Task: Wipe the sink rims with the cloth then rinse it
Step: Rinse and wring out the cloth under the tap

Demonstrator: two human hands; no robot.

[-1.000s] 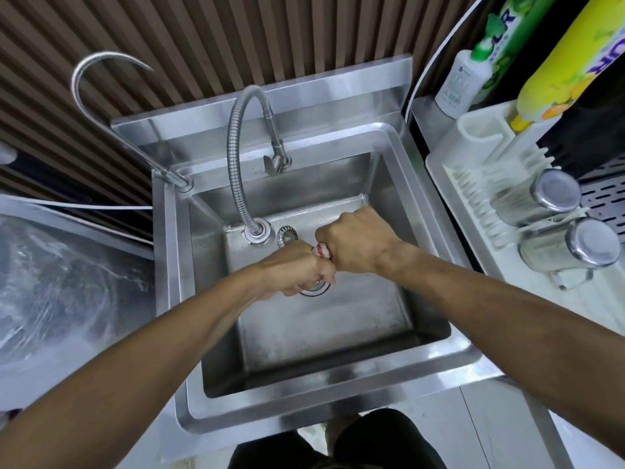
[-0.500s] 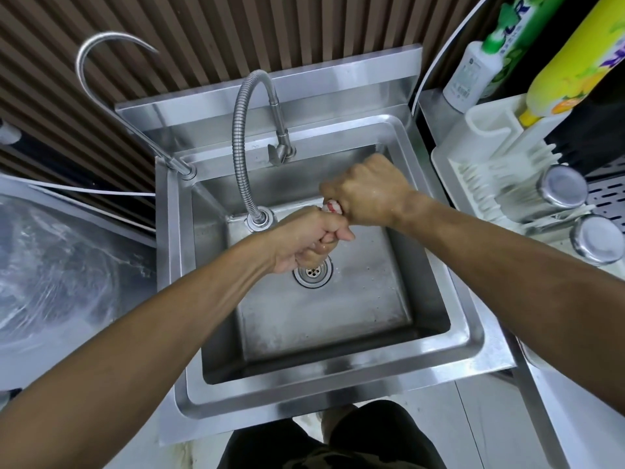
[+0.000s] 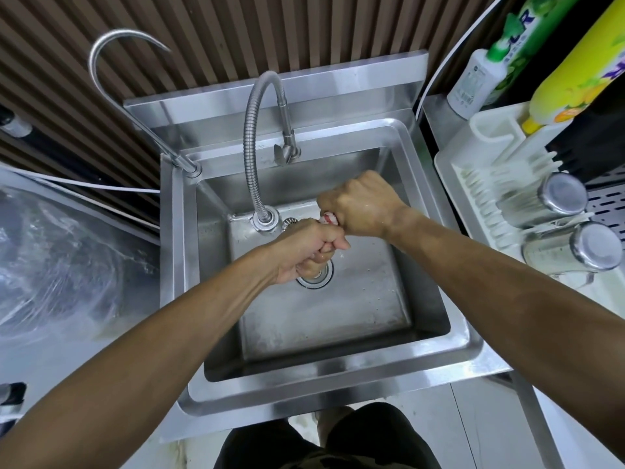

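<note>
I have both fists closed tight on the small red-and-white cloth [image 3: 328, 219], holding it over the basin of the square stainless steel sink [image 3: 436, 353]. My left hand [image 3: 306, 248] grips the nearer end, fingers curled under and thumb folded across, directly above the round metal drain [image 3: 321, 279] in the basin floor. My right hand [image 3: 362, 206] clamps the farther end, knuckles up, just behind and to the right of the left. The two fists touch, and only a small bunched patch of cloth shows between them; the rest is hidden inside my fingers. The flexible ribbed metal tap [image 3: 252, 154] arches up from the back of the sink, its base just left of my left hand. A slim curved steel spout [image 3: 101, 59] rises from the sink's back left corner. Right of the sink sits a white plastic dish rack [image 3: 473, 184] holding two shiny steel cups [image 3: 561, 194].
</note>
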